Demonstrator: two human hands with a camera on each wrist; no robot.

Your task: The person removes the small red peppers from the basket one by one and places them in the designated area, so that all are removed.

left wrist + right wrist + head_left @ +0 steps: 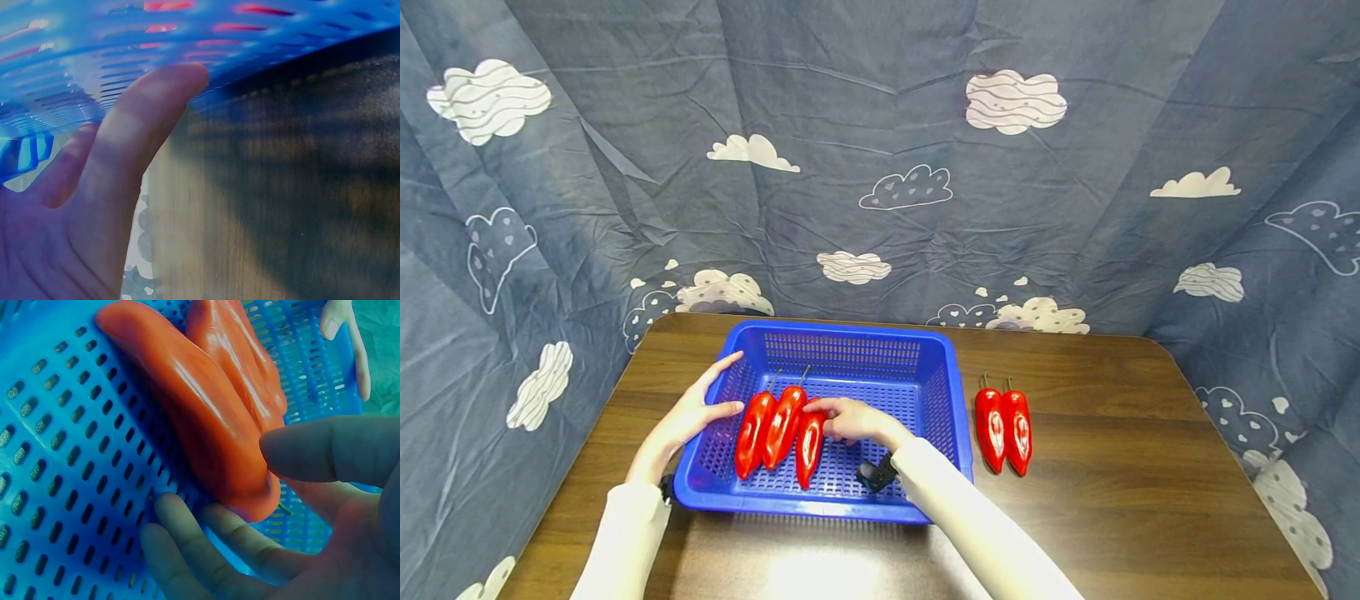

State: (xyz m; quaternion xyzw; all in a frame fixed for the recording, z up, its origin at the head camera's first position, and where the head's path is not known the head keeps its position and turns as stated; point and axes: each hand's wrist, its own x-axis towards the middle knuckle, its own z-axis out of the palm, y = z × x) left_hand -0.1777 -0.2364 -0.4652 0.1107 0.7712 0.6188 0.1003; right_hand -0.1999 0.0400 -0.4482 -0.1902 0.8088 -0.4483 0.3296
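Three glossy red peppers lie side by side in the left half of a blue plastic basket point(842, 504). My right hand point(857, 419) is inside the basket and grips the rightmost red pepper point(808, 450) near its stem end. In the right wrist view, thumb and fingers lie on opposite sides of this pepper point(194, 406), its green stem poking out past them. Just left of it are the middle pepper point(785, 425) and the left pepper point(754, 437). My left hand point(688, 412) rests at the basket's left rim, fingers extended; in the left wrist view one finger overlaps the slotted wall point(262, 37).
Two more red peppers point(1003, 425) lie together on the wooden table point(1120, 450), right of the basket. A dark blue curtain point(820, 125) with cloud prints hangs behind the table and along its sides.
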